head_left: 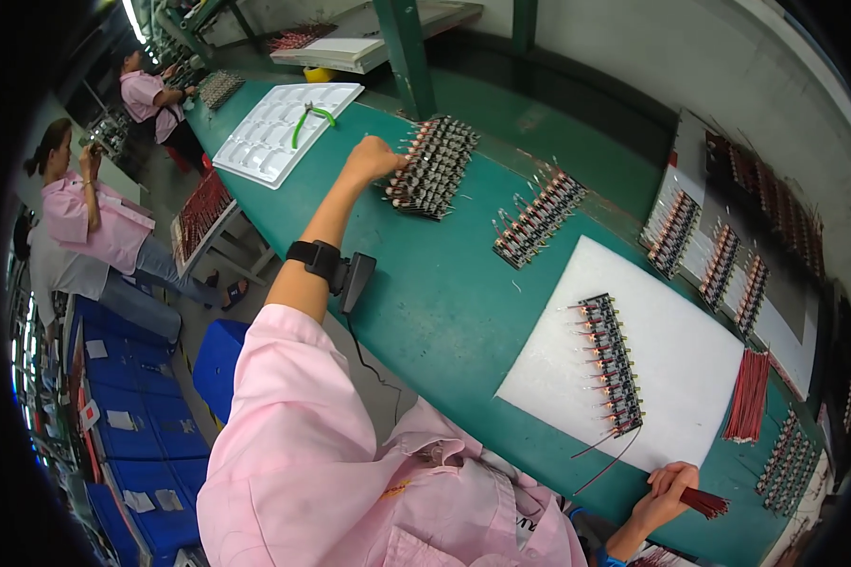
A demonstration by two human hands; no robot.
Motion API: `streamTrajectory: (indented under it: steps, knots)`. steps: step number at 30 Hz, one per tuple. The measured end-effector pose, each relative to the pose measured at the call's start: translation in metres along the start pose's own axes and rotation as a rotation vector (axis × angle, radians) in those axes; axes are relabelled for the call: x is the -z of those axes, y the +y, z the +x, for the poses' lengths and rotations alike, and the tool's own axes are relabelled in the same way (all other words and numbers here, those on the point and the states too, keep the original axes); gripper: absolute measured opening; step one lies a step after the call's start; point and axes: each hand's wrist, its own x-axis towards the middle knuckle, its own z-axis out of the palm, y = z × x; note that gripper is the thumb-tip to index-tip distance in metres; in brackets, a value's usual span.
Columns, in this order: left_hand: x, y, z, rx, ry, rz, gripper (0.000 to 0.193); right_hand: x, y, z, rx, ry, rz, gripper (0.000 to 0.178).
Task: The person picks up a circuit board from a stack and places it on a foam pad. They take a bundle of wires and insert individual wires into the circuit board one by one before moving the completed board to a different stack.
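Observation:
My left hand (pixel 373 159) reaches far out to the left, its fingers curled closed at the edge of a block of circuit boards (pixel 432 168). What its fingertips grip, if anything, is hidden. Near the front edge of the table, my right hand (pixel 667 496) is closed round a bundle of dark red wires (pixel 705 503). Between the hands, a long strip of circuit boards (pixel 611 364) lies on a white foam sheet (pixel 548 364). Two loose wires trail from the strip's near end.
Another board strip (pixel 541 217) lies on the green table (pixel 425 302). Green-handled cutters (pixel 303 125) rest on a white tray (pixel 274 132). Red wires (pixel 748 395) and more boards (pixel 787 463) lie at right. Two people (pixel 95 213) (pixel 151 99) work at left, near blue bins (pixel 147 425).

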Motion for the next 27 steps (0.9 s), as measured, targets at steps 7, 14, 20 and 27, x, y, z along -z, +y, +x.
streamTrajectory:
  steps: [7, 14, 20, 27]
  knots:
    - [0.014, 0.015, -0.009, -0.041, 0.083, -0.012, 0.028, -0.002, -0.001, 0.001, -0.022, 0.019, 0.024, 0.032]
    - [0.018, 0.020, -0.011, -0.057, 0.138, 0.104, 0.027, 0.000, -0.002, 0.000, -0.019, -0.013, 0.013, 0.035]
    - [0.029, 0.009, -0.014, -0.054, 0.103, 0.128, 0.026, 0.001, -0.001, 0.000, -0.021, -0.021, 0.017, 0.035]
    - [0.027, -0.007, -0.010, -0.111, 0.119, 0.022, 0.023, 0.003, 0.000, 0.000, -0.027, -0.060, -0.002, 0.034]
